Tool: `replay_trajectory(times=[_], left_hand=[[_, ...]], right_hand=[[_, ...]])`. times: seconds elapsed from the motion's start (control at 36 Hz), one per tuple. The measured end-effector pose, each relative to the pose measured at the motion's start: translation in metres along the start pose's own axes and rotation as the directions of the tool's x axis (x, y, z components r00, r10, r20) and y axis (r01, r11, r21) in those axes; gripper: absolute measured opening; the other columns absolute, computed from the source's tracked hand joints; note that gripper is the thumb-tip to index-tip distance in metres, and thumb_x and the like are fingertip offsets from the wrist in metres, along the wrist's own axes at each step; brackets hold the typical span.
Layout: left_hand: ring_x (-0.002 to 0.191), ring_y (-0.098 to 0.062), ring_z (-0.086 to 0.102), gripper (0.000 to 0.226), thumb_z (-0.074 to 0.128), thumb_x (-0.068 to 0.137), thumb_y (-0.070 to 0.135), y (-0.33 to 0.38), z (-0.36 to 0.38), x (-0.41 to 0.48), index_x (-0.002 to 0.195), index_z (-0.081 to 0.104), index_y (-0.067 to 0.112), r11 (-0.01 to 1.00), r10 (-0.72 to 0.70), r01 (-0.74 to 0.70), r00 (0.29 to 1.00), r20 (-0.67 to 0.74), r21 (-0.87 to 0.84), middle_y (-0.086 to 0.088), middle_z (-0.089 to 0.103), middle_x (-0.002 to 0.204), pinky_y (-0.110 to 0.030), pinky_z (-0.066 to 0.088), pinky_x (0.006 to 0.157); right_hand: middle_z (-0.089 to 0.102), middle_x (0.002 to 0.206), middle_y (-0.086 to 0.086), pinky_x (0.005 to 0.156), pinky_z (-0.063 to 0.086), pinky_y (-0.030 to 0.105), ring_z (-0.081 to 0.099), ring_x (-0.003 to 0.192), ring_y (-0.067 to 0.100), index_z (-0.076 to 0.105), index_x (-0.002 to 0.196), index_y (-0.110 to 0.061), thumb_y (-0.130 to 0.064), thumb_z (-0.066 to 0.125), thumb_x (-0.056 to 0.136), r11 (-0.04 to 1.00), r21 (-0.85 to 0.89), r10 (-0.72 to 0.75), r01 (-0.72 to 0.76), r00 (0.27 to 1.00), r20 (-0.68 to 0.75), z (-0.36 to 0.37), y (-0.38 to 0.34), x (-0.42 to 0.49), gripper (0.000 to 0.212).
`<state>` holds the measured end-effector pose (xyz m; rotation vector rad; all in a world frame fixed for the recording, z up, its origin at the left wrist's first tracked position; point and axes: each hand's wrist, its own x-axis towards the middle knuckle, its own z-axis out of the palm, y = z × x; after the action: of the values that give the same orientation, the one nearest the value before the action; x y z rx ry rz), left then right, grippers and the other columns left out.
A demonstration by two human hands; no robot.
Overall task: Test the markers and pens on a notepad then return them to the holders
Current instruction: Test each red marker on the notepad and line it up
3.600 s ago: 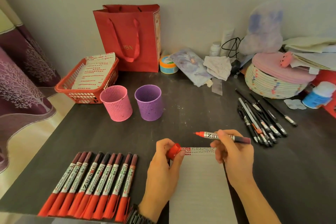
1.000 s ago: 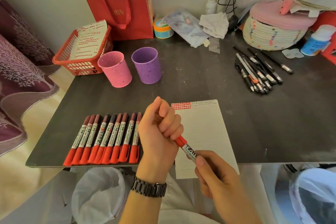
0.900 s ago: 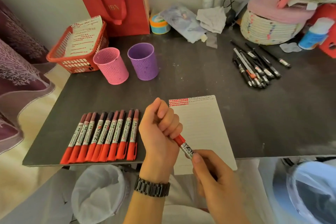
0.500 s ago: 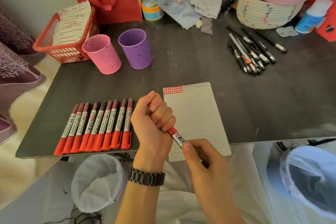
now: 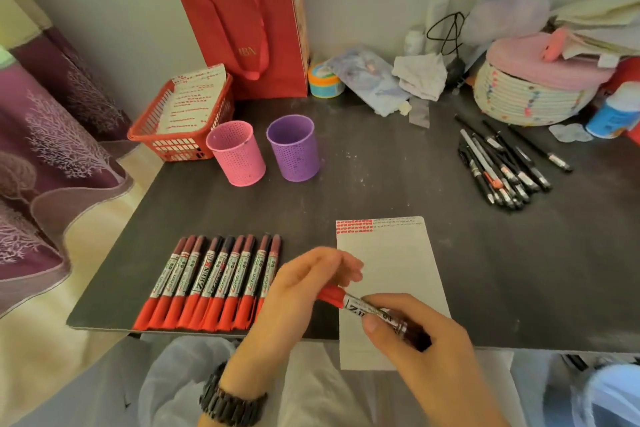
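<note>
A red marker [image 5: 367, 307] with its red cap on lies across the near edge of the white notepad [image 5: 391, 260]. My right hand [image 5: 426, 354] grips its barrel. My left hand [image 5: 298, 295] curls loosely round the cap end, with most of the cap showing. Several more red markers [image 5: 214, 281] lie in a row left of the pad. The pink holder [image 5: 237, 152] and the purple holder [image 5: 293, 148] stand behind, both with nothing visible inside. Several black pens [image 5: 502, 166] lie at the right.
A red basket [image 5: 152, 128] holding marked paper and a red gift bag [image 5: 249, 31] stand at the back left. A woven basket with a pink lid [image 5: 530, 97], cloths and bottles crowd the back right. The notepad overhangs the dark table's near edge [image 5: 207, 331].
The left fist that wrapped the cap has loosened, so the cap now shows. Both hands and the marker have shifted up over the pad's near end. The view has tilted up.
</note>
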<state>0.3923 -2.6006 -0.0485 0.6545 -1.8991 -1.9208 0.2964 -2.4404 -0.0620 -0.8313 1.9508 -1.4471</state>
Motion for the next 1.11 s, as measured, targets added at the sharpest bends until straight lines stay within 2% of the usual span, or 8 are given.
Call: replay_trajectory(times=[0.19, 0.36, 0.47, 0.67, 0.78, 0.89, 0.97, 1.11], left_hand=[[0.097, -0.004, 0.064, 0.024, 0.063, 0.095, 0.039, 0.007, -0.047, -0.035, 0.112, 0.065, 0.055, 0.788, -0.038, -0.025, 0.995, 0.09, 0.615, 0.02, 0.069, 0.1, -0.024, 0.05, 0.083], [0.099, 0.0, 0.056, 0.018, 0.067, 0.088, 0.049, 0.012, -0.098, -0.064, 0.105, 0.073, 0.046, 0.634, 0.087, 0.024, 0.991, -0.102, 0.773, 0.02, 0.058, 0.099, -0.014, 0.043, 0.083], [0.095, -0.004, 0.055, 0.021, 0.062, 0.084, 0.05, 0.005, -0.153, -0.079, 0.1, 0.074, 0.044, 0.63, 0.247, 0.233, 0.844, -0.476, 0.741, 0.018, 0.058, 0.093, -0.017, 0.041, 0.082], [0.077, -0.002, 0.054, 0.016, 0.069, 0.091, 0.02, -0.045, -0.211, -0.088, 0.104, 0.079, 0.019, 0.686, 0.292, 0.488, 0.495, -0.819, 0.54, 0.012, 0.058, 0.08, -0.02, 0.038, 0.069], [0.09, -0.018, 0.05, 0.02, 0.065, 0.092, 0.035, -0.072, -0.207, -0.085, 0.108, 0.077, 0.031, 0.623, 0.252, 0.582, 0.485, -0.838, 0.523, 0.013, 0.058, 0.085, -0.03, 0.038, 0.083], [0.091, -0.014, 0.041, 0.02, 0.065, 0.092, 0.036, -0.079, -0.194, -0.081, 0.109, 0.075, 0.036, 0.599, 0.297, 0.598, 0.452, -0.841, 0.532, 0.017, 0.055, 0.086, -0.03, 0.036, 0.084], [0.093, -0.018, 0.045, 0.021, 0.062, 0.093, 0.034, -0.079, -0.188, -0.077, 0.108, 0.076, 0.032, 0.542, 0.345, 0.626, 0.441, -0.828, 0.56, 0.01, 0.056, 0.089, -0.038, 0.043, 0.084], [0.116, -0.021, 0.047, 0.049, 0.038, 0.095, 0.053, -0.077, -0.176, -0.072, 0.125, 0.067, 0.026, 0.482, 0.373, 0.627, 0.485, -0.791, 0.612, 0.004, 0.057, 0.118, -0.046, 0.043, 0.098]], right_hand=[[0.059, 0.098, -0.044, 0.074, 0.047, 0.011, 0.057, 0.096, -0.008, 0.065, 0.089, -0.064, -0.054, 0.074, 0.076, 0.946, -0.275, -0.089, 0.172, 0.953, 0.288, -0.001, -0.012, 0.033, 0.019], [0.056, 0.095, -0.046, 0.077, 0.042, 0.0, 0.055, 0.1, -0.014, 0.047, 0.092, -0.079, -0.061, 0.075, 0.075, 0.912, -0.347, -0.117, 0.219, 0.949, 0.292, 0.041, -0.015, 0.057, 0.037], [0.023, 0.116, -0.052, 0.095, 0.027, 0.007, 0.033, 0.112, -0.012, 0.031, 0.114, -0.07, -0.067, 0.062, 0.082, 0.823, -0.488, -0.208, 0.292, 0.953, 0.22, 0.065, -0.006, 0.069, 0.045], [0.038, 0.148, -0.021, 0.114, 0.026, 0.024, 0.032, 0.14, 0.009, 0.05, 0.137, -0.041, -0.06, 0.066, 0.084, 0.741, -0.572, -0.231, 0.352, 0.933, 0.275, 0.094, 0.009, 0.083, 0.059], [0.063, 0.131, -0.01, 0.096, 0.051, 0.038, 0.06, 0.124, 0.021, 0.071, 0.114, -0.032, -0.055, 0.083, 0.069, 0.659, -0.659, -0.236, 0.362, 0.932, 0.275, 0.099, 0.014, 0.087, 0.052], [0.052, 0.144, -0.018, 0.111, 0.034, 0.03, 0.042, 0.139, 0.012, 0.065, 0.125, -0.038, -0.06, 0.064, 0.085, 0.667, -0.665, -0.211, 0.335, 0.942, 0.262, 0.102, 0.018, 0.087, 0.046], [0.058, 0.14, -0.013, 0.108, 0.038, 0.033, 0.048, 0.135, 0.016, 0.069, 0.12, -0.035, -0.057, 0.069, 0.083, 0.671, -0.66, -0.246, 0.339, 0.941, 0.233, 0.102, 0.018, 0.086, 0.043], [0.037, 0.153, -0.024, 0.115, 0.022, 0.023, 0.026, 0.145, 0.005, 0.054, 0.133, -0.044, -0.07, 0.047, 0.088, 0.678, -0.657, -0.192, 0.328, 0.943, 0.273, 0.101, 0.016, 0.086, 0.053]])
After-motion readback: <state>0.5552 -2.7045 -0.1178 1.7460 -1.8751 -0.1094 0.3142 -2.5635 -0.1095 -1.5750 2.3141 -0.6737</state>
